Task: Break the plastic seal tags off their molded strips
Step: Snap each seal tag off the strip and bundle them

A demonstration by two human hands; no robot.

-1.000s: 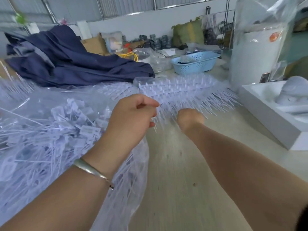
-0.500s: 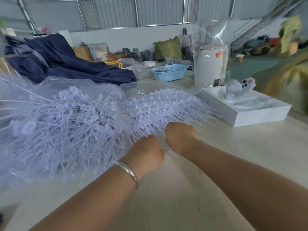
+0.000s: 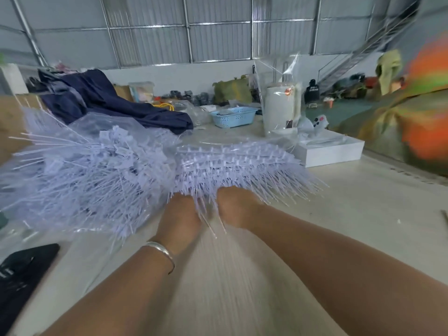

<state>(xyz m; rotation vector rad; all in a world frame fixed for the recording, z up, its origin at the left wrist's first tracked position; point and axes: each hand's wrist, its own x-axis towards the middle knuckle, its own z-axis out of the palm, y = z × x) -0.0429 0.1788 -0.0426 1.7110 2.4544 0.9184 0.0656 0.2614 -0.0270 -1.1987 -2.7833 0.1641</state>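
Now, hands: left hand (image 3: 180, 214) and right hand (image 3: 234, 206) pushed deeper under stacked strips (image 3: 232, 163) than before; fingers hidden, grip unreadable.
Clear bag (image 3: 101, 124): loose tags (image 3: 80, 170), on table (image 3: 351, 214).
Blue basket (image 3: 234, 116): contents unclear.

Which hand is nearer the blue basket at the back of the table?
Right. The right hand reaches into the stacked seal strips, roughly below the blue basket in the view. The left hand sits beside it, further left, by the loose tag pile.

The pale table (image 3: 339, 214) bears strip stacks (image 3: 237, 163), loose tags (image 3: 84, 175), a white box (image 3: 332, 151) and a blue basket (image 3: 232, 116).
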